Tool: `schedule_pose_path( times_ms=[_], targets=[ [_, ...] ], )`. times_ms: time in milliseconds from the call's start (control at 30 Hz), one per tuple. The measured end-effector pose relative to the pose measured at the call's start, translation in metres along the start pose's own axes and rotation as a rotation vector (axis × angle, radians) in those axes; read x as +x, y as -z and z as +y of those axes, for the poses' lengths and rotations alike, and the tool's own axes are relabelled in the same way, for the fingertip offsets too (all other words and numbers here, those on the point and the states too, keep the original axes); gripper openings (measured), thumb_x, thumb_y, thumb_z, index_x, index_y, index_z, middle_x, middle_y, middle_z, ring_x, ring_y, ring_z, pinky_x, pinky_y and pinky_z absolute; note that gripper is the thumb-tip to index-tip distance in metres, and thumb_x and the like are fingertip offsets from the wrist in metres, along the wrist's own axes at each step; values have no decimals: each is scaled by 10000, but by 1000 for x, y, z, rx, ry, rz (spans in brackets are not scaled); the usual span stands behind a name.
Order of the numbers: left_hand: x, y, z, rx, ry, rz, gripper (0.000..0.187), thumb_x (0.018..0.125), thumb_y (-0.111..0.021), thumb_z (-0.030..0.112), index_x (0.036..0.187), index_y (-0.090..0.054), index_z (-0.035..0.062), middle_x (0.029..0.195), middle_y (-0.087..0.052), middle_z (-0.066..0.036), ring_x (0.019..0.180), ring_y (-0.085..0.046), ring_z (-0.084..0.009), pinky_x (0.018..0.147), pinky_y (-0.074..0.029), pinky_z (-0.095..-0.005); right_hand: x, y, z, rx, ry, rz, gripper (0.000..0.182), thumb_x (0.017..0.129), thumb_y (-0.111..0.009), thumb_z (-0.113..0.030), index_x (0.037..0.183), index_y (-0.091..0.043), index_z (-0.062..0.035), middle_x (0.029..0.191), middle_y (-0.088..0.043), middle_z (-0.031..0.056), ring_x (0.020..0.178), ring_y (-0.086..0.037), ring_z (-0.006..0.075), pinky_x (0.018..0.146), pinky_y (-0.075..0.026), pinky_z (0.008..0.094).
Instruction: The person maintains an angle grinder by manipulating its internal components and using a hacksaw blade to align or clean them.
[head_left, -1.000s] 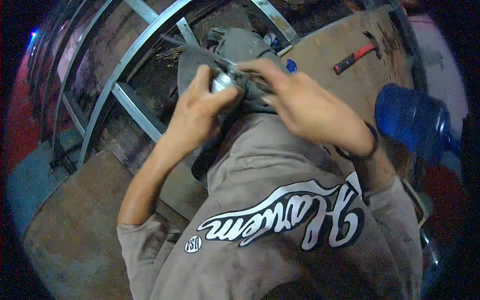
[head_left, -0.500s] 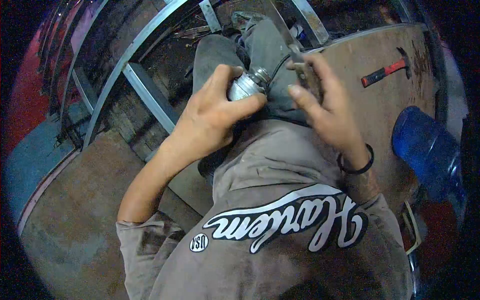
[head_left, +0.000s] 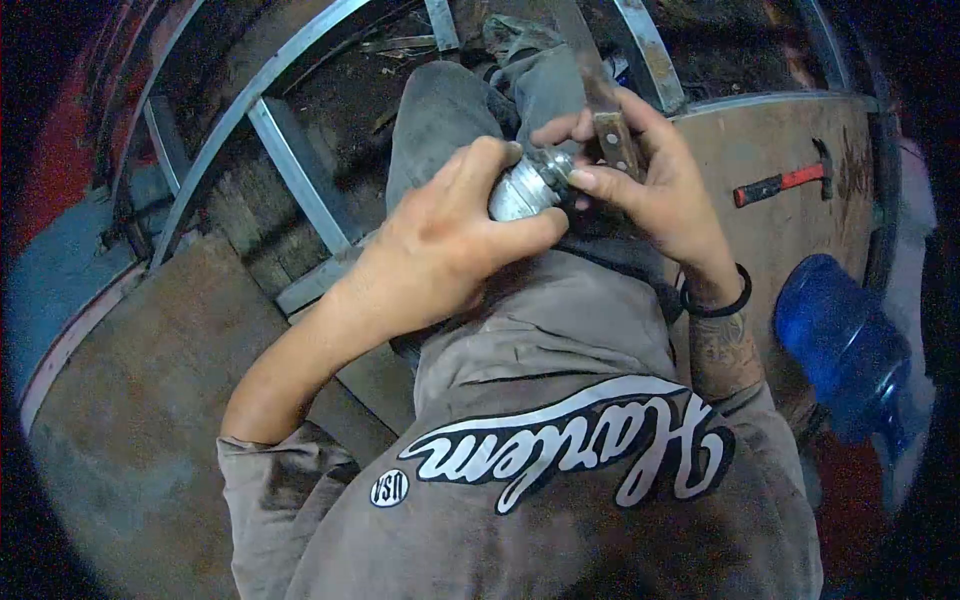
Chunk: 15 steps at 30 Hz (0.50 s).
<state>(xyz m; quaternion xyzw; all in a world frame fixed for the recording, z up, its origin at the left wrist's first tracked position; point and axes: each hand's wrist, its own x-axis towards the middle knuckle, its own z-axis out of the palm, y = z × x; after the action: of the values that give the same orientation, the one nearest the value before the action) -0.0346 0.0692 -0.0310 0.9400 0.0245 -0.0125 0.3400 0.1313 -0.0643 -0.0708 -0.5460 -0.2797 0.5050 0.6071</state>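
Observation:
My left hand (head_left: 450, 225) is wrapped round a rounded silver metal piece (head_left: 520, 195) with a narrower ringed neck, held over my lap. Its underside is hidden by my palm and fingers. In my right hand (head_left: 655, 175) is a knife (head_left: 614, 142) with a riveted wooden handle, its long blade pointing up and away from me. The right thumb and a fingertip reach the neck of the metal piece, close beside the handle. Both hands are near each other, above my thighs.
A red and black hammer (head_left: 785, 185) lies on a wooden board (head_left: 735, 130) at the right. Near it is a blue plastic container (head_left: 845, 330). A curved metal frame (head_left: 290, 60) with crossbars spans the far side and left. A brown panel (head_left: 180, 400) lies at the left.
My right hand has come in toward the left, and its thumb now meets the neck of the metal piece. The left hand has shifted slightly right with the piece.

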Motion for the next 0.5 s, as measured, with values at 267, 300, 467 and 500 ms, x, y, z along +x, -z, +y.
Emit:
schedule_pose_path(
  times_ms=[267, 300, 467, 500],
  targets=[
    [0, 6, -6, -72, -8, -18, 378, 677, -668, 53, 1033, -633, 176, 1081, -486, -200, 924, -572, -359, 779, -491, -376, 6, 3, -10, -185, -132, -68, 407, 745, -677, -25, 1110, -498, -9, 1095, -591, 101, 784, -491, 59, 751, -442, 205],
    [4, 3, -3, -70, -8, -18, 378, 677, -668, 53, 1033, -633, 176, 1081, -486, -200, 924, -572, -359, 779, -491, -376, 5, 8, -9, -174, -118, -98, 418, 744, -672, -13, 1124, -496, -3, 1081, -594, 92, 783, -494, 61, 748, -445, 205],
    [7, 1, 3, -92, 49, 27, 504, 593, -671, -42, 1057, -611, 144, 1133, -482, -199, 974, -558, -370, 803, -490, -397, 8, 12, -3, -208, -32, -130, 417, 752, -661, -5, 1135, -494, 10, 1055, -601, 71, 787, -506, 62, 733, -450, 208],
    [6, 0, 3, -94, 48, 21, 504, 593, -671, -42, 1057, -611, 144, 1133, -482, -199, 974, -558, -370, 803, -490, -397, 10, 12, -4, -264, -15, -131, 403, 766, -659, -22, 1133, -495, 9, 1026, -604, 62, 765, -510, 63, 716, -453, 208]
  ],
)
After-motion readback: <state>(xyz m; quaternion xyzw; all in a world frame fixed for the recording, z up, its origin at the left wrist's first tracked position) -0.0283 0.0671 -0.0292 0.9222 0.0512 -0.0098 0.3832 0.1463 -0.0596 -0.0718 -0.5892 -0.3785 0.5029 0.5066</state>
